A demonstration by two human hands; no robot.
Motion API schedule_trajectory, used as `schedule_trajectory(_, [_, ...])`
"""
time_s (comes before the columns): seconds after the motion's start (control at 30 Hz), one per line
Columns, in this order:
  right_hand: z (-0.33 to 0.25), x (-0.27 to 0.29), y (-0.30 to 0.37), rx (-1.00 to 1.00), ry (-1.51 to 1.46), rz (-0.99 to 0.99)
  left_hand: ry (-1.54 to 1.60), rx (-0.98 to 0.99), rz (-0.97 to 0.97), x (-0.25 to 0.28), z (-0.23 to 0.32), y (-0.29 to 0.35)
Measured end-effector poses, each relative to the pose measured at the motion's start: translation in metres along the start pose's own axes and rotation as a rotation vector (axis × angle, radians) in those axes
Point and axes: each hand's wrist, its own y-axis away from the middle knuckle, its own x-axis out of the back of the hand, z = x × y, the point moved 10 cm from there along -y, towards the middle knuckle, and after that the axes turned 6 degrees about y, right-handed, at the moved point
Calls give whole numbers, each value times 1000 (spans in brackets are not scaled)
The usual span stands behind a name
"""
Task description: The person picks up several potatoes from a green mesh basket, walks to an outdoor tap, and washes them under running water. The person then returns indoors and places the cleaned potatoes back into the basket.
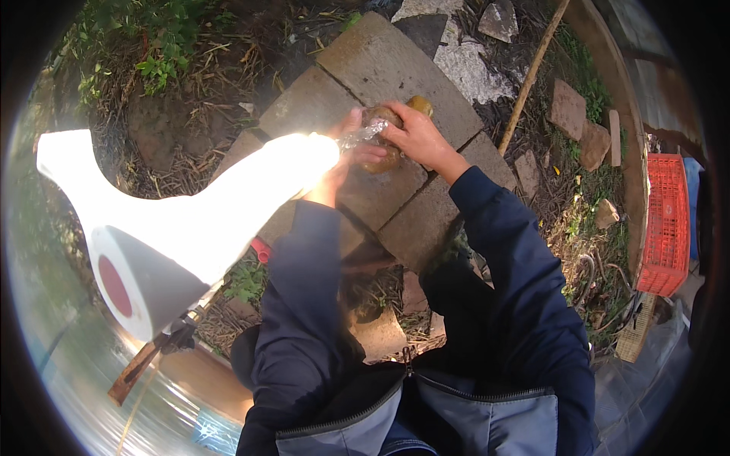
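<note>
Brownish lump (389, 137) wrapped in clear plastic film (359, 137) is what we've got in both hands, held just above the grey paving slabs (380, 68). Our right hand (417, 137) is clamped over the top of the lump, while our left hand (346, 152) grips the lump and the film from the near side; we can't tell what the lump actually is. Big thing in the way: a white curved object (175, 220) with a red dot on it, blown out by sunlight, cuts across the left of the view and hides part of our left forearm. A wooden handle (141, 365) pokes out below it. Off to the right there's a red plastic crate (665, 220), and a long thin stick (532, 72) lies slanted beside the slabs. Broken brick pieces (570, 110) sit near that stick. The ground is outdoors, bare dirt with dry straw and green weeds (152, 61) around the slabs, which lie tight together in a patch right in front of us.
</note>
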Motion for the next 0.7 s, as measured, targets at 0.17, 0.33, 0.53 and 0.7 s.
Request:
schedule_trajectory(0.17, [65, -6, 34, -563, -633, -124, -524, -182, -133, 24, 16, 16])
schedule_trajectory(0.33, [93, -43, 94, -517, -569, -462, -1495, -87, -102, 46, -30, 37])
schedule_trajectory(0.53, [134, -69, 108, -361, -129, -382, -1430, -64, -108, 52, -40, 30])
schedule_trajectory(0.7, [112, -49, 98, -162, 290, -200, -1028, -52, 50, 68, -13, 16])
